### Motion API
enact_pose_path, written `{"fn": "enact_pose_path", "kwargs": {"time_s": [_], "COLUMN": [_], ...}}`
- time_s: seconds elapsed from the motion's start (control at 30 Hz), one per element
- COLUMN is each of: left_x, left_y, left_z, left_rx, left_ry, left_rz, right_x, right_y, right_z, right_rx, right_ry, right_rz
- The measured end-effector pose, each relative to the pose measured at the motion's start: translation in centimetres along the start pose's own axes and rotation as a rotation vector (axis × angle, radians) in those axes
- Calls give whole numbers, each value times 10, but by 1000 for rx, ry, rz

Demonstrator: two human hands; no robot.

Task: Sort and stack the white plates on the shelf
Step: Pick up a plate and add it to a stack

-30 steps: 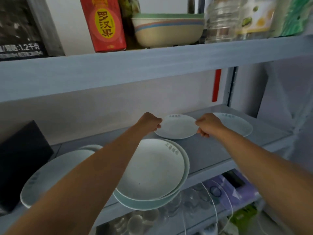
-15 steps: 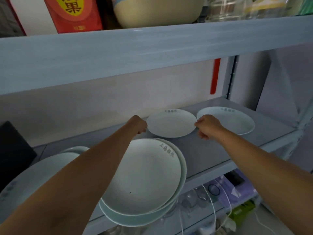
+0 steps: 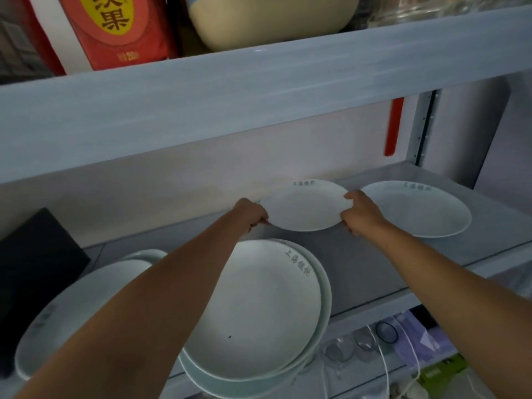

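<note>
A small white plate (image 3: 305,205) is raised slightly off the grey shelf (image 3: 359,263), a shadow showing beneath it. My left hand (image 3: 250,211) grips its left rim and my right hand (image 3: 361,213) grips its right rim. Another white plate (image 3: 423,210) lies flat on the shelf just to the right. In front, a stack of large white plates (image 3: 259,309) overhangs the shelf's front edge. At the far left a further large plate (image 3: 69,315) lies partly behind my left forearm, with another plate's rim (image 3: 144,254) peeking out behind it.
A dark box (image 3: 34,272) stands at the left end of the shelf. The upper shelf board (image 3: 259,90) hangs low overhead, carrying a red carton (image 3: 115,30) and a bowl (image 3: 270,18). Below are glasses (image 3: 345,348) and cables. A metal upright (image 3: 421,128) stands at the back right.
Both hands have closed on the small plate's rims and lifted it a little off the shelf. The camera has moved closer and tilted down.
</note>
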State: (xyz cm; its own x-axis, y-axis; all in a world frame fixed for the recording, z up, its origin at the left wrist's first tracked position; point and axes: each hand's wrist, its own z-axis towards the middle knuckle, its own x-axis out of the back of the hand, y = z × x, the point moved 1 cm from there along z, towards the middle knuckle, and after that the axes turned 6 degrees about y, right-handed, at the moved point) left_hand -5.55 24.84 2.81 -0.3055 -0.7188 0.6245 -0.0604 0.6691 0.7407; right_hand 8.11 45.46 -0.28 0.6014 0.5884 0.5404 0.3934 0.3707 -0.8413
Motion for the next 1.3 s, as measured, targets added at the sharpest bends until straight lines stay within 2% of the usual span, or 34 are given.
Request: {"fn": "enact_pose_path", "kwargs": {"time_s": [0.2,0.3,0.5,0.77,1.1,1.3], "left_x": [39,56,80,113,135,127], "left_y": [12,7,-7,-33,-99,-136], "left_z": [-40,-65,-120,-193,-246,-251], "left_rx": [-75,-76,-71,-149,-171,-95], "left_ry": [182,212,230,200,209,159], "left_rz": [-136,-243,-290,-331,-427,-490], "right_x": [16,25,36,38,27,19], "right_y": [-38,-52,-71,-81,-72,-61], "right_z": [-11,-26,-68,-135,-216,-244], "right_rx": [107,142,179,215,177,173], "right_ry": [73,59,38,36,46,63], "right_rz": [115,147,164,232,122,48]}}
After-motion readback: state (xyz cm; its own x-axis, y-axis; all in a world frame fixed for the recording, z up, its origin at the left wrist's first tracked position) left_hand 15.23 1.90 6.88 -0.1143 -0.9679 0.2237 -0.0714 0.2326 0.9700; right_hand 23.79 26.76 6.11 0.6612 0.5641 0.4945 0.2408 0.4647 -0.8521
